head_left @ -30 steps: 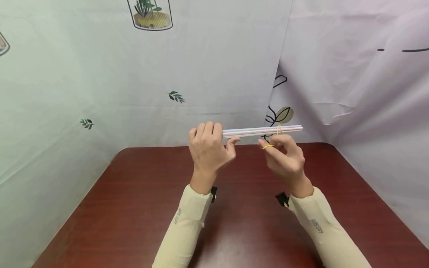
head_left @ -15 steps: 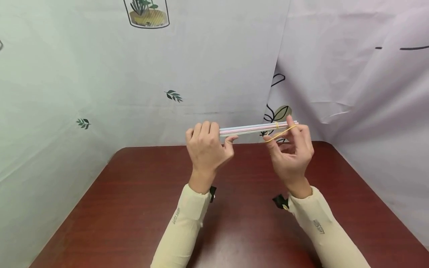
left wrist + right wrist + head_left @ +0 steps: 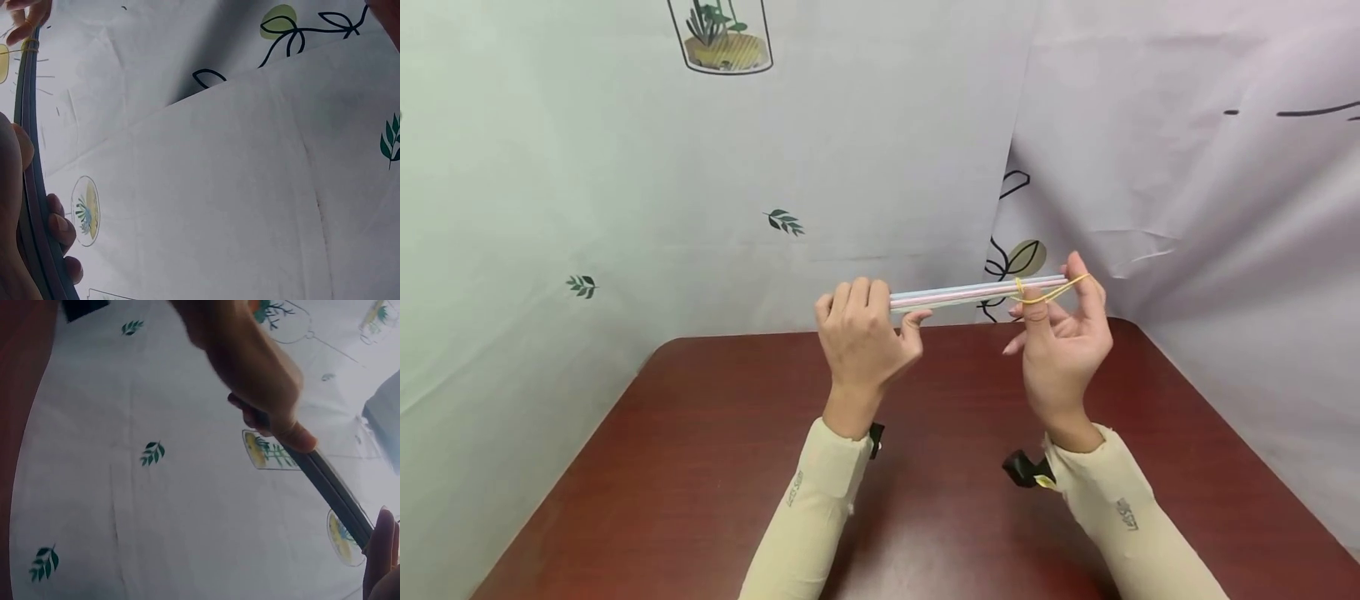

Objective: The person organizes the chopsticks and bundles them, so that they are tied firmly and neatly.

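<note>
Pale, plant-printed cloth [image 3: 880, 150] hangs behind a reddish-brown table [image 3: 700, 433] — glossy, round-cornered.

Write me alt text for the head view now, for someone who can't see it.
A person's left hand grips a bundle of thin pastel rods, while the right hand stretches a yellow band, looped round the bundle near one end, between thumb and finger. Both hands are held above a dark red table, before a pale cloth printed with plants.

Head view: high, facing forward-down. Wrist views: closer, facing cloth [image 3: 219, 200]; both share sticks [image 3: 331, 487].
</note>
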Motion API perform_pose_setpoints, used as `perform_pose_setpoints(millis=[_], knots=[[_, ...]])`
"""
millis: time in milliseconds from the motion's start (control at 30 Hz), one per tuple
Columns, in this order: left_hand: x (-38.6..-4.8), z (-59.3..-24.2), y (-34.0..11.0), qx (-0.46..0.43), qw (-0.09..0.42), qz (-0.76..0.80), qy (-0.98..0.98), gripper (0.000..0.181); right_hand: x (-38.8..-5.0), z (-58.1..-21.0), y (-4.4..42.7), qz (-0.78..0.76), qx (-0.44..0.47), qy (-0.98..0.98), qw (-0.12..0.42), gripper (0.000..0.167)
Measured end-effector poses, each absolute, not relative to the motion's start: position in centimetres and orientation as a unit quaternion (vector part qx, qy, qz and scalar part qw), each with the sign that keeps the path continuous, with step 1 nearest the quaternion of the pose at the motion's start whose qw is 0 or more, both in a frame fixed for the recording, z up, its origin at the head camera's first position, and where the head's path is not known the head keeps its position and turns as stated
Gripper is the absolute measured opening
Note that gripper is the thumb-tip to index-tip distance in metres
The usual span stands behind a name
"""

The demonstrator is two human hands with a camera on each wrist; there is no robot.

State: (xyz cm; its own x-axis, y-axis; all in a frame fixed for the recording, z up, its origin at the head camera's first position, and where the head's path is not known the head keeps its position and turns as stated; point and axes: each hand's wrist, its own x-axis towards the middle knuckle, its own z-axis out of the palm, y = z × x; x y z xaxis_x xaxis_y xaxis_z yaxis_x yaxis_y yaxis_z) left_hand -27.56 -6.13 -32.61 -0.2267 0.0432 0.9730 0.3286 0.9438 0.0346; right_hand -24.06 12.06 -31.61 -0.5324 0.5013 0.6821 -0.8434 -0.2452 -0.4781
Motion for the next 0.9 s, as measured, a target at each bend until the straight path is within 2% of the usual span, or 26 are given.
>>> perform_pose_setpoints(millis=[267,367,533,733,900], knots=[[-27.5,-32.5,-6.1,-0.138,0.606,-0.119,-0.774,0.057,-24.2,-30.7,12.6,0.823,0.186,-0.374,0.386,0.037],[-27.5,-32.4,-6.1,-0.153,0.613,-0.121,-0.766,0.058,-24.0,-30.5,12.7,0.832,0.189,-0.378,0.358,0.024],[-27.6,-32.2,-6.1,-0.188,0.625,-0.119,-0.748,0.061,-23.6,-29.8,13.8,0.838,0.197,-0.43,0.271,0.012],[-27.5,-32.0,-5.9,-0.211,0.631,-0.103,-0.739,0.063,-23.2,-29.2,16.0,0.829,0.197,-0.503,0.144,0.03],[-27.7,-32.1,-5.8,-0.218,0.632,-0.097,-0.737,0.064,-23.3,-28.8,17.1,0.824,0.167,-0.538,0.067,0.033]])
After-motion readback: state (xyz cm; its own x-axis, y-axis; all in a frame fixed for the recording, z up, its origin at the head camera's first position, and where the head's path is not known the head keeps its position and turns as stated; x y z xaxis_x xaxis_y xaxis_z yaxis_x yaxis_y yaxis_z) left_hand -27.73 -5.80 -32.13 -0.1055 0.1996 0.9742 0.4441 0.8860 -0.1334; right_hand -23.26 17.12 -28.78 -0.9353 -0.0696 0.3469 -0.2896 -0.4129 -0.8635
